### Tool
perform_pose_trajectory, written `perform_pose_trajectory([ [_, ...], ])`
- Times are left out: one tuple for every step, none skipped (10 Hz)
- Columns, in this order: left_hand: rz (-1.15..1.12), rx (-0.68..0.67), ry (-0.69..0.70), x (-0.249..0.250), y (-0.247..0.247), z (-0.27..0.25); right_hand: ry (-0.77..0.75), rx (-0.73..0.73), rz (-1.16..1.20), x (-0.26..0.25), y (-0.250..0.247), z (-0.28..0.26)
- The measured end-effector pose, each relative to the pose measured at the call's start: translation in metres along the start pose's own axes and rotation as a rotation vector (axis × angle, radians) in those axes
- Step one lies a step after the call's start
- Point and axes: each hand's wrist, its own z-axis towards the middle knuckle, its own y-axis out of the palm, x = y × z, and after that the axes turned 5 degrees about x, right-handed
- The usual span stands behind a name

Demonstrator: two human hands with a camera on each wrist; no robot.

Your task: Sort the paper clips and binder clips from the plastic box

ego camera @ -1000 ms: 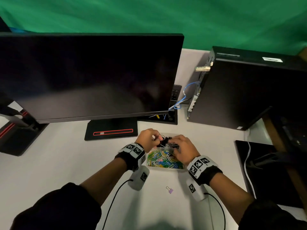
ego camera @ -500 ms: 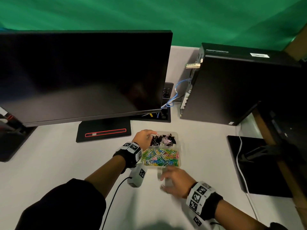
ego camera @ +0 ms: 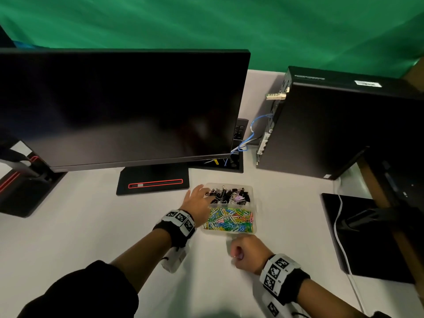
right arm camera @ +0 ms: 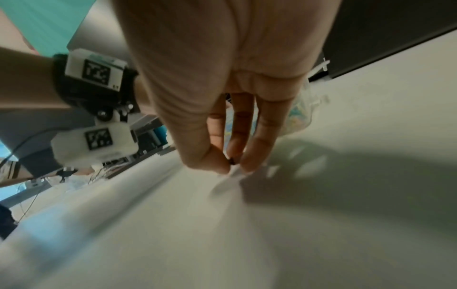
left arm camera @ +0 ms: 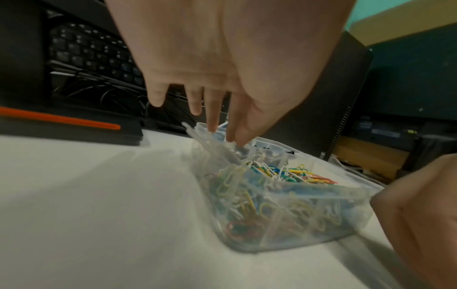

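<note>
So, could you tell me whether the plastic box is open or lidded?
Open: no lid covers the plastic box; binder clips and paper clips show uncovered.

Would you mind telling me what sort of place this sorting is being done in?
Most likely an office computer desk: a white desk carries a large dark monitor, a black desktop computer tower with cables at its back, and a keyboard behind the monitor. The green backdrop suggests a recording setup.

Plastic box [ego camera: 231, 204]: clear, thin, slightly cloudy walls. Paper clips [ego camera: 230, 220]: glossy coloured coating. Binder clips [ego camera: 226, 195]: black bodies, shiny wire handles. Desk [ego camera: 80, 226]: smooth matt white. Monitor [ego camera: 119, 106]: dark glossy screen. Computer case [ego camera: 332, 125]: matt black. Wristbands [ego camera: 284, 275]: black cloth.
</note>
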Motion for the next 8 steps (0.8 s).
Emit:
perform_pose_trajectory([
  [-0.171, 0.134, -0.113, -0.007, 0.010, -0.009, -0.026, 0.142, 0.095, -0.009, -0.015, 0.005],
  [-0.421, 0.088, -0.213, -0.006, 0.018, -0.015, -0.038, 0.269, 0.172, -0.023, -0.035, 0.020],
  [-0.565, 0.031, -0.241, -0.003, 0.018, -0.018, 0.034, 0.371, 0.181, -0.026, -0.056, 0.049],
  [-0.593, 0.017, -0.264, -0.001, 0.014, -0.019, 0.149, 0.448, 0.128, -0.017, -0.069, 0.079],
  [-0.611, 0.007, -0.264, -0.002, 0.013, -0.019, 0.225, 0.419, 0.108, -0.009, -0.071, 0.092],
  [-0.616, -0.013, -0.271, -0.004, 0.012, -0.021, 0.221, 0.355, 0.130, -0.007, -0.066, 0.087],
  [-0.635, -0.001, -0.276, -0.006, 0.012, -0.024, 0.208, 0.376, 0.190, -0.009, -0.064, 0.072],
  [-0.645, 0.032, -0.280, -0.009, 0.010, -0.033, 0.153, 0.459, 0.248, -0.008, -0.070, 0.052],
])
